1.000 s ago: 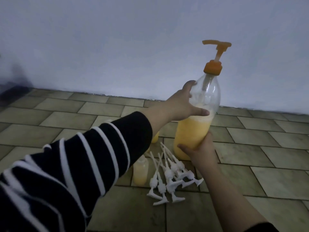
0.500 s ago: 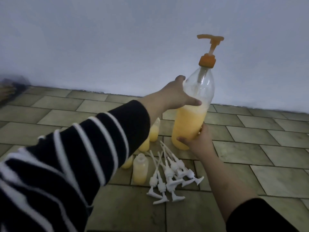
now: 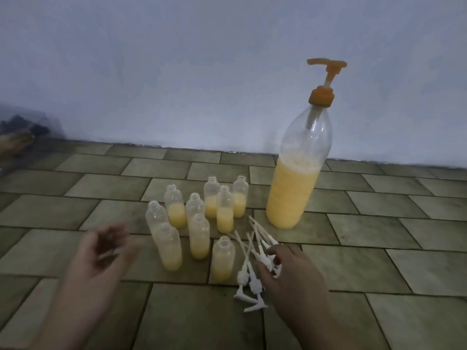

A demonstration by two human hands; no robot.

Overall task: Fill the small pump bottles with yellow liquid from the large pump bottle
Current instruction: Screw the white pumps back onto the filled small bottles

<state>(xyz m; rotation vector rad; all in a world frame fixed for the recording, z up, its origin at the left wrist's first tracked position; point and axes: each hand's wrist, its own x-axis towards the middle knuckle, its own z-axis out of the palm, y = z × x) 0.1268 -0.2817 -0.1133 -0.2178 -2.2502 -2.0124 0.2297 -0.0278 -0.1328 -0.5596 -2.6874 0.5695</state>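
Observation:
The large pump bottle (image 3: pixel 295 183) stands upright on the tiled floor near the wall, about half full of yellow liquid, with an orange pump on top. No hand touches it. Left of it stand several small uncapped bottles (image 3: pixel 198 236), each partly filled with yellow liquid. A pile of white pump heads (image 3: pixel 249 276) lies in front of the large bottle. My right hand (image 3: pixel 288 274) reaches onto that pile, its fingertips touching the pump heads. My left hand (image 3: pixel 101 253) is blurred, hovers left of the small bottles with fingers loosely curled, and holds nothing.
A pale wall (image 3: pixel 177 72) runs along the back of the tiled floor (image 3: pixel 379 236). Dark, blurred objects (image 3: pixel 20 132) lie at the far left against the wall.
Both hands have let go of the large bottle, which now stands on the floor. They have drawn back toward me. The right hand has dropped onto the pump heads.

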